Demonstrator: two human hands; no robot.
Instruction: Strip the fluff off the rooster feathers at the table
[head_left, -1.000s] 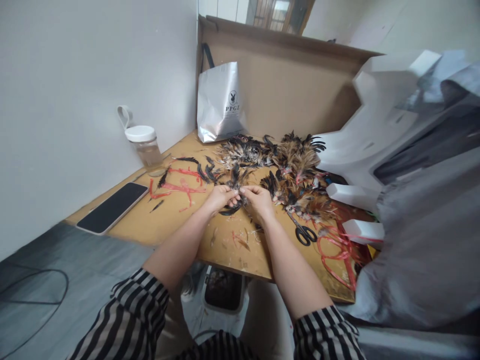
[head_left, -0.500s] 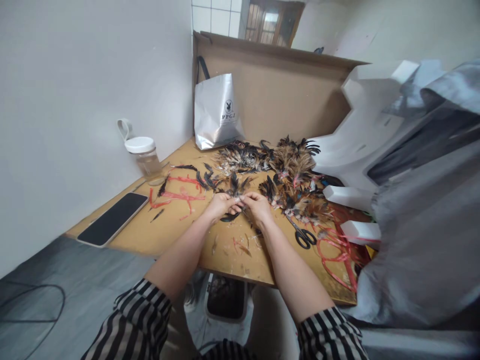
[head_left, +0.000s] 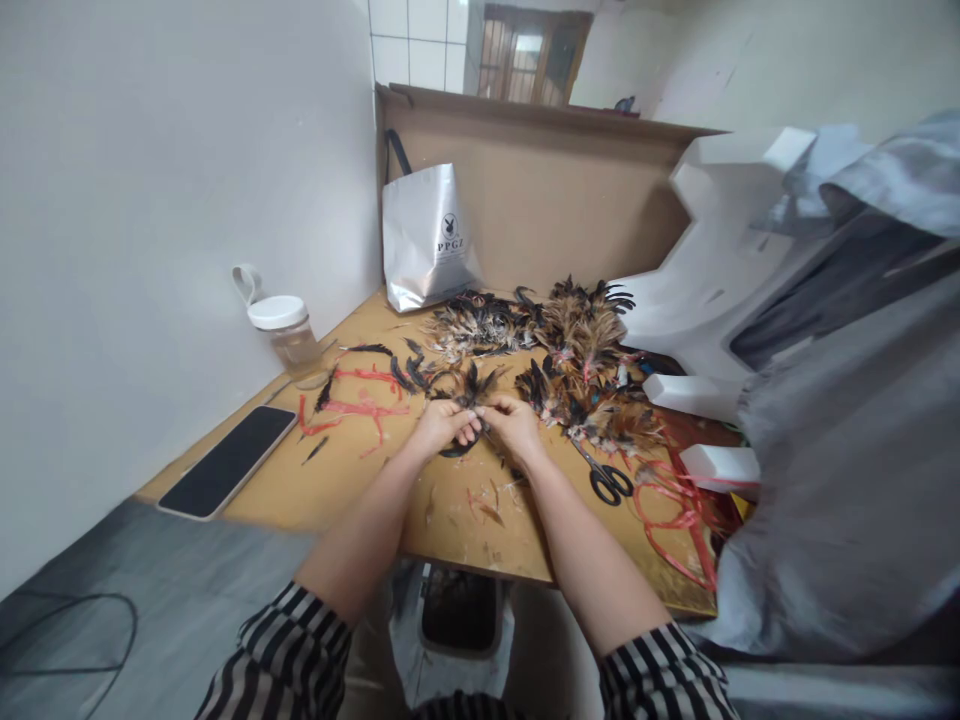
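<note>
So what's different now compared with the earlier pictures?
Only the camera's view has shifted: everything sits lower in the picture. The left hand and right hand still pinch at the small feather bunch, with no visible grab or release. Scissors, phone and silver bag stayed put.

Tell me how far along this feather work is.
Probably done: the feather clusters heaped behind and to the right, some showing red near their bases. In hand: a small feather bunch, apparently pinched at its base by the left hand and right hand. Seemingly left: loose dark feathers lying leftward. The final count isn't clear.
</note>
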